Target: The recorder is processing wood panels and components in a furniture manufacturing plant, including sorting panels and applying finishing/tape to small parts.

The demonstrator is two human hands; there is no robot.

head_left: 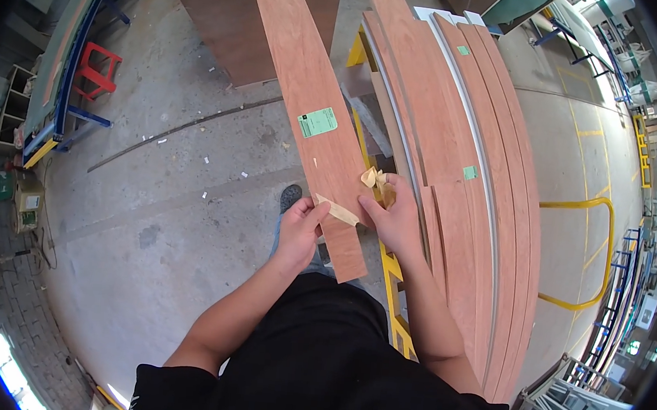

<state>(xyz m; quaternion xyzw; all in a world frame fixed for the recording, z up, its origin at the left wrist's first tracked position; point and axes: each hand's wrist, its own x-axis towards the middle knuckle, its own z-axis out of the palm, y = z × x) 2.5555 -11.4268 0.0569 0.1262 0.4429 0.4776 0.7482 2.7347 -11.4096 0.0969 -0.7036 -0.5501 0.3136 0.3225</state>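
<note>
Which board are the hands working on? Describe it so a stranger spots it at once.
Find the stack of brown boards on the picture's right. Left of it, a single board runs from the top edge down toward the person's black shirt. Unlike the stacked ones, it has a pale strip across it near its lower end, between left hand and right hand.

Free room left of the plank (326, 162), stacked boards (461, 209) right
</note>
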